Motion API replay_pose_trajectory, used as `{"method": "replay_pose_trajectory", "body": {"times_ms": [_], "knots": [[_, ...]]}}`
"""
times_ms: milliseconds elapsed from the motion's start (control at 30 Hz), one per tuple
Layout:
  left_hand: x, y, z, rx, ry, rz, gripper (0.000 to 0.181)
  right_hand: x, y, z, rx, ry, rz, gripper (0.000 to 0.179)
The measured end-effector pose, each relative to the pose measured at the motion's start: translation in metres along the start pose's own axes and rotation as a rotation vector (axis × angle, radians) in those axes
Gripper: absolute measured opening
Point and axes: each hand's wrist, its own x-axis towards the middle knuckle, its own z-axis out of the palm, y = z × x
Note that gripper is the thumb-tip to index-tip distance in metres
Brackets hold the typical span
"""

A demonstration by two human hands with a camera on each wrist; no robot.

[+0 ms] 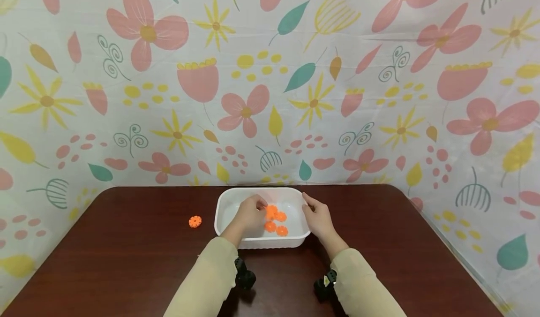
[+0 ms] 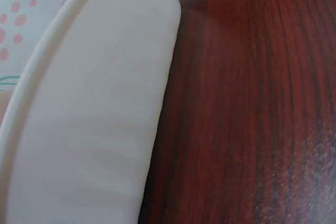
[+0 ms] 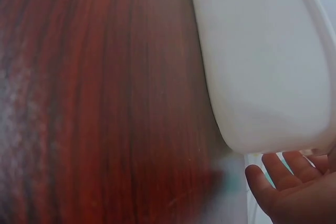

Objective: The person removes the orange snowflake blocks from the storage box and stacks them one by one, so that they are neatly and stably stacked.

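Observation:
A white plastic basin (image 1: 270,243) stands on the table with several orange flower-shaped pieces (image 1: 281,231) lying toward its right half. My left hand (image 1: 252,212) reaches in over the front rim, and its curled fingertips and thumb pinch the edge of an orange flower-shaped piece (image 1: 272,210). At the basin's right end my right hand (image 1: 317,216) grips the rim, thumb at the inner side. The right wrist view shows the curled fingers (image 3: 289,174) against the outside of the end wall. From the left wrist, only the basin's outer wall (image 2: 94,103) and table show; the left hand's grasp is hidden there.
One more orange flower-shaped piece (image 1: 195,222) lies on the dark wood table (image 1: 126,260), left of the basin. A flower-patterned cloth (image 1: 270,82) hangs behind the table's far edge and along the right side.

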Motion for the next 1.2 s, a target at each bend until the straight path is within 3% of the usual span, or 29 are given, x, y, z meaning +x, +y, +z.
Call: {"method": "replay_pose_trajectory", "body": {"times_ms": [167,467,833,1200], "knots": [[-0.001,0.0,-0.006,-0.07,0.059,0.061,0.01,-0.001,0.0,0.0,0.017,0.002,0.007,0.043],[-0.02,-0.001,-0.021,-0.169,0.067,0.056,0.011,-0.004,0.003,0.003,0.009,-0.013,0.017,0.044],[-0.026,0.001,-0.038,-0.139,0.126,0.096,0.011,-0.001,0.002,0.001,0.029,0.013,-0.001,0.042],[-0.035,-0.008,-0.056,-0.165,0.181,0.067,0.013,-0.004,-0.002,0.001,0.022,0.033,-0.028,0.041]]}}
